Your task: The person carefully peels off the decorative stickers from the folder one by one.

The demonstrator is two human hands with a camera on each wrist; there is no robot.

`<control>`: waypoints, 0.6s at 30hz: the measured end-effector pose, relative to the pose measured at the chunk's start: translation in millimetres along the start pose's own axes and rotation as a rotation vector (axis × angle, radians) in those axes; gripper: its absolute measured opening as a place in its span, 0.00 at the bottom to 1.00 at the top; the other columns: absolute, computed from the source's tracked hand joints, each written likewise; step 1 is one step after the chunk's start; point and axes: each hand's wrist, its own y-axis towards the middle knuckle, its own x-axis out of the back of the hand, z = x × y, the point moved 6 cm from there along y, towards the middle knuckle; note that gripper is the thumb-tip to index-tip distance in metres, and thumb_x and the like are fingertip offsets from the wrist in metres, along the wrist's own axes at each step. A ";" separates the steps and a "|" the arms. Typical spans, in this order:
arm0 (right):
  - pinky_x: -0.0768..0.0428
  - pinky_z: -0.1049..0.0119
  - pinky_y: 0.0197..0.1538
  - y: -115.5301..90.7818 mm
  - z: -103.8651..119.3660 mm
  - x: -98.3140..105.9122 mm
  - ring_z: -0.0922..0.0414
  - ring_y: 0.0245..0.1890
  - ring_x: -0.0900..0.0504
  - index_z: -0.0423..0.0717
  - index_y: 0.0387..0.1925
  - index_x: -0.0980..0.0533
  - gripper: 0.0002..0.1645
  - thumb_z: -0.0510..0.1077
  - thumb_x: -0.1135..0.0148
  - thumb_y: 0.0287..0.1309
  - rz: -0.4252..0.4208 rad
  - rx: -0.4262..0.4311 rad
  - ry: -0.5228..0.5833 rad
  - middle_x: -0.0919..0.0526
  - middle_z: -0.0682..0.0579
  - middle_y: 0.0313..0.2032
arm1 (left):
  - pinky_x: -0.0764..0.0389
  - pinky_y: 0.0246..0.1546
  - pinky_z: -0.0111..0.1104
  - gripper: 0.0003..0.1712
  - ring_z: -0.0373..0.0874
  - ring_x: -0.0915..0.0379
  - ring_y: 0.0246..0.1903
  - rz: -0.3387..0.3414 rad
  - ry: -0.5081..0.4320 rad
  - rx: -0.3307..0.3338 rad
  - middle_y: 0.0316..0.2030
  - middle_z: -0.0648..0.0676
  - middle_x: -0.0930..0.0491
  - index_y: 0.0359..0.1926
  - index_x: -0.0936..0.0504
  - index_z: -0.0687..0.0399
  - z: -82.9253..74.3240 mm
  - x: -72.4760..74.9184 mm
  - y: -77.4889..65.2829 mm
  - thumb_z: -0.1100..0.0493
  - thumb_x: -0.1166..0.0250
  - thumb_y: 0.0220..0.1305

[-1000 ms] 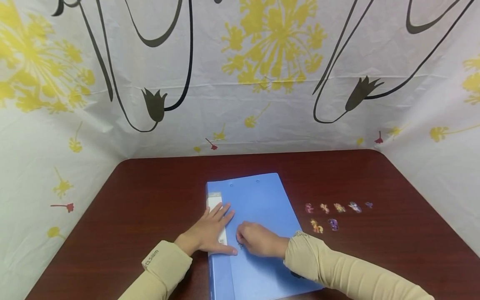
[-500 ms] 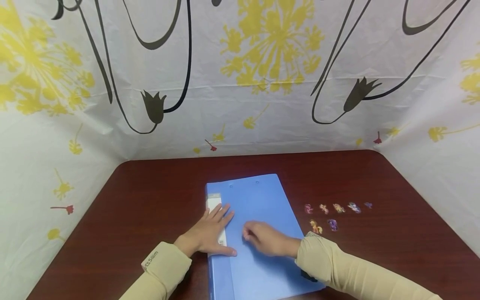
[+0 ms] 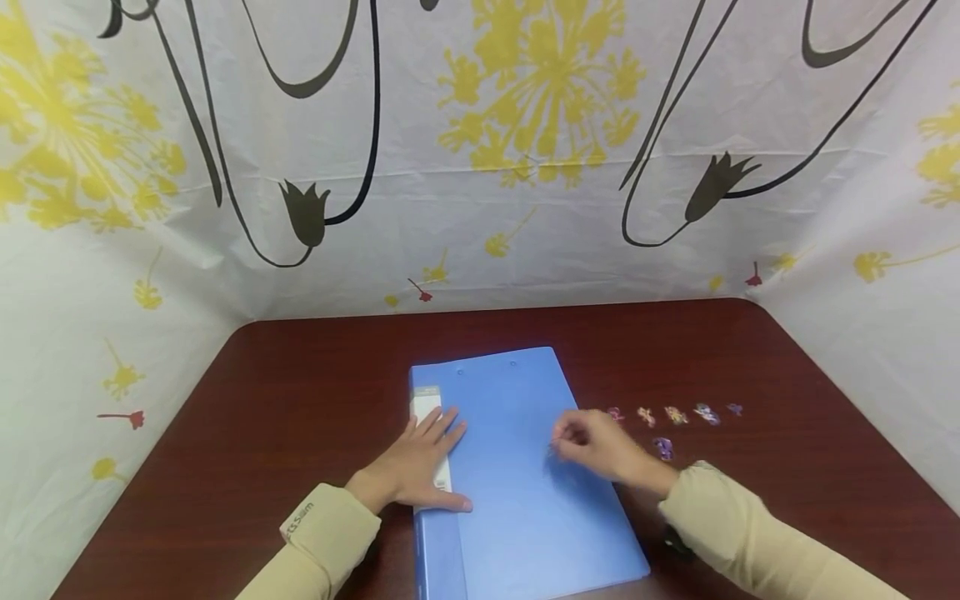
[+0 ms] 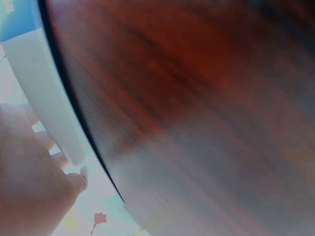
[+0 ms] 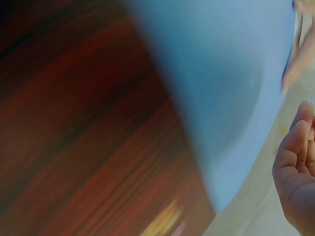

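Note:
A blue binder lies closed on the table, a white label along its spine side. My left hand rests on its left part with the fingers spread. Over the binder's right edge is my right hand, pinching a small clear, greyish piece between thumb and forefinger; its kind is too small to tell. Beyond that hand lie several small pony-shaped cutouts, among them a purple one, a white-and-blue one and a yellowish one. A pink one is partly covered by the hand.
The dark red-brown table surrounds the binder. A white cloth printed with yellow and grey flowers hangs behind the table and at both sides.
My right hand has moved right and away from the middle of the binder to its right edge. It now hides the orange cutout. The left hand has stayed in place.

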 end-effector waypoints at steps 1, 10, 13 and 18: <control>0.25 0.70 0.25 -5.7 -7.5 10.8 0.65 0.22 0.25 0.42 0.24 0.27 0.06 0.29 0.42 0.47 -0.024 -0.025 -0.007 0.23 0.55 0.21 | 0.58 0.59 0.53 0.60 0.54 0.67 0.66 0.001 -0.001 -0.001 0.68 0.56 0.58 0.67 0.51 0.54 -0.1 -0.2 0.2 0.22 0.49 0.42; 0.27 0.69 0.25 -62.3 -68.9 94.2 0.62 0.22 0.27 0.37 0.30 0.28 0.02 0.34 0.46 0.55 -0.121 -0.251 -0.103 0.26 0.51 0.24 | 0.58 0.60 0.53 0.60 0.54 0.68 0.66 -0.001 -0.003 -0.006 0.67 0.56 0.58 0.68 0.51 0.54 0.8 2.7 0.0 0.22 0.50 0.42; 0.26 0.68 0.25 -73.1 -82.0 106.3 0.61 0.23 0.25 0.34 0.33 0.29 0.05 0.35 0.48 0.58 -0.085 -0.287 -0.087 0.24 0.49 0.25 | 0.58 0.59 0.53 0.60 0.54 0.67 0.66 -0.002 0.000 -0.010 0.67 0.57 0.58 0.68 0.51 0.55 0.9 1.6 1.2 0.22 0.50 0.42; 0.26 0.67 0.24 -81.6 -97.8 112.9 0.61 0.23 0.24 0.30 0.37 0.32 0.08 0.34 0.51 0.60 0.016 -0.293 -0.069 0.23 0.47 0.28 | 0.57 0.59 0.53 0.60 0.54 0.67 0.66 -0.003 -0.014 -0.011 0.67 0.57 0.58 0.68 0.51 0.55 0.3 0.0 0.3 0.22 0.49 0.42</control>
